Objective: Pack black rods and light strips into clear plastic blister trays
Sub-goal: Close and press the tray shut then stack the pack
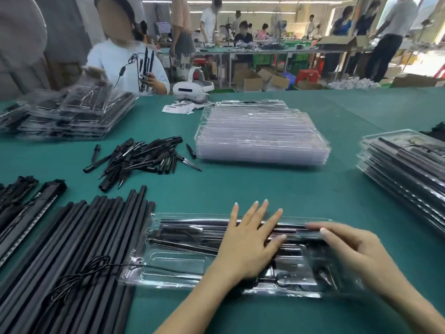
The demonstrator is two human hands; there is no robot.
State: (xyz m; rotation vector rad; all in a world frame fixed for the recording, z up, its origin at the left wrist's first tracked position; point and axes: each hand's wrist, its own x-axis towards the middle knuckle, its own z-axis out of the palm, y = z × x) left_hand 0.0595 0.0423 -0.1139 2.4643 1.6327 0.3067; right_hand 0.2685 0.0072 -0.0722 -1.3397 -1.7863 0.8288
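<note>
Clear plastic blister tray (173,263), one unit, lying lengthwise at the near edge of the green bench (277,186), loaded: black rods (192,229) seated in its far channels, a slimmer black piece below them, dark fittings in the right-hand pockets, and the near-left pocket apparently empty. Left hand (248,242) flat on the tray's middle, fingers spread, pressing and gripping nothing; right hand (354,249) blurred over the tray's right end, fingers extended on the plastic, not seen to close on anything. Risk, as a judgement: the thin plastic could flex under uneven pressure, so rods may spring out of their channels or a cover may seat crooked; the tray's left end rests on the loose stock, so it may rock or slide when pushed. Also at risk is the thin black cable (79,278) lying coiled across that stock, touching the tray's near-left corner, which could be trapped under the rim. Adjacent stock: bundle of long black rods (79,242) at the near-left edge; light strips (29,213) beyond them at the left edge. Further out: heap of short black ground spikes (142,157) left of centre; stack of empty clear trays (262,138) at the bench's centre; stack of filled trays (407,165) at the right edge; another filled stack (72,116), blurred, at the far-left. At the far edge: a white headset (192,91), printed slips (178,108) beside it, and a seated person holding black parts.
</note>
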